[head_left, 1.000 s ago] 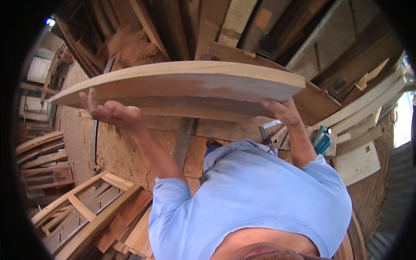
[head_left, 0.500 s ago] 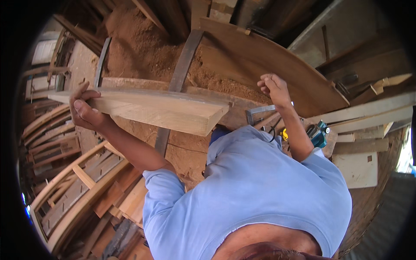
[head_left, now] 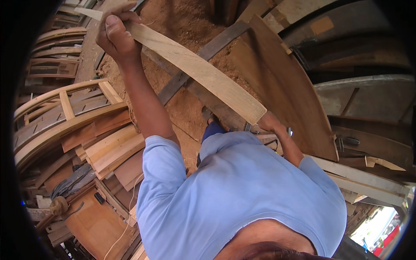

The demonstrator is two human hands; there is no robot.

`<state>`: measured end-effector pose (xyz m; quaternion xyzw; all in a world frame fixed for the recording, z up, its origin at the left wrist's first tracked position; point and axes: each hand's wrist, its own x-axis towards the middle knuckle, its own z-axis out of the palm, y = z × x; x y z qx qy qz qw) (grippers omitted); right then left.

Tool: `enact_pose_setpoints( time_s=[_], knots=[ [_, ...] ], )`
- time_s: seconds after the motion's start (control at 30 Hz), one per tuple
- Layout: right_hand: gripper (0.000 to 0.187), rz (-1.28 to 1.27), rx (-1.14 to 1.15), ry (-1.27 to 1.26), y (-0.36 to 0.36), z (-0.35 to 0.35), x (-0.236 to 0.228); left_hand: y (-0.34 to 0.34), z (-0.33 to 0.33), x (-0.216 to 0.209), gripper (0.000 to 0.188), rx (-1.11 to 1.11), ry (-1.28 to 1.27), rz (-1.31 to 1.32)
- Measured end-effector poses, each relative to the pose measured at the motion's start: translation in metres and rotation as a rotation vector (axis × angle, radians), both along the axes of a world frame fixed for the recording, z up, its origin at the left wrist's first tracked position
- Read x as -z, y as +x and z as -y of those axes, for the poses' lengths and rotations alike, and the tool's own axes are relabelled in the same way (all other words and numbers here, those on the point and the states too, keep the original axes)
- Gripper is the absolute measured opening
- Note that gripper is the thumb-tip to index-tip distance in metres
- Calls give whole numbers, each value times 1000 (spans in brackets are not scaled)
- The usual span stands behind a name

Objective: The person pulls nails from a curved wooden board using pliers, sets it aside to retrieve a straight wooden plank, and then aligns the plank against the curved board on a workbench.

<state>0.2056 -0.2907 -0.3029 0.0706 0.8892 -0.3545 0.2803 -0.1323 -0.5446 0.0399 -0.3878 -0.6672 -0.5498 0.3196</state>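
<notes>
A long pale wooden board (head_left: 203, 73) slants across in front of me, from far left to near right, raised above the bench. Gripping its far end is my left hand (head_left: 119, 37), thumb on the near side and fingers bent over the edge. At the board's near right end my right hand (head_left: 269, 121) holds the end face; its fingers are mostly hidden behind the wood. Beneath the board lie a narrow workbench plank (head_left: 212, 99) and a dark crossing bar (head_left: 223, 41).
A large brown wooden panel (head_left: 277, 86) leans on the right. Curved wooden frames (head_left: 65, 106) and stacked planks (head_left: 115, 145) fill the left. Reddish sawdust (head_left: 186, 21) covers the ground ahead. Pale beams (head_left: 364, 180) lie at the right, and a thin cord (head_left: 125, 225) hangs lower left.
The left hand has carried the board's far end up and away, tilting the board. My right hand, formerly apart from it, has come down to its near end. The view has turned.
</notes>
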Motion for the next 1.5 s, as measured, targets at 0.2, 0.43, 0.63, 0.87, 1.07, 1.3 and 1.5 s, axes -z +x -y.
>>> enact_pose_setpoints(
  time_s=[0.2, 0.43, 0.63, 0.87, 1.07, 1.3, 1.5],
  knots=[
    [44, 41, 177, 59, -9, -13, -18, 3, -15, 1, 52, -68, 58, -6],
    [67, -165, 237, -171, -9, 0, -59, 5, -17, -1, 51, -59, 35, 32],
    [62, -781, 249, -630, -60, 50, -198, 1, -17, 2, 50, -23, 30, 35],
    [28, -736, 442, -855, -69, 63, -241, -5, -27, -1, 40, 20, 32, -38],
    [32, -797, 574, -748, -64, 76, -235, 9, -35, -15, 35, -89, -36, -121],
    [35, -750, 574, -778, -56, 71, -222, 8, -34, -13, 35, 328, 406, 22],
    [31, -660, 498, -1037, -34, 48, -212, -3, -5, 2, 41, -51, -35, -53]
  ],
)
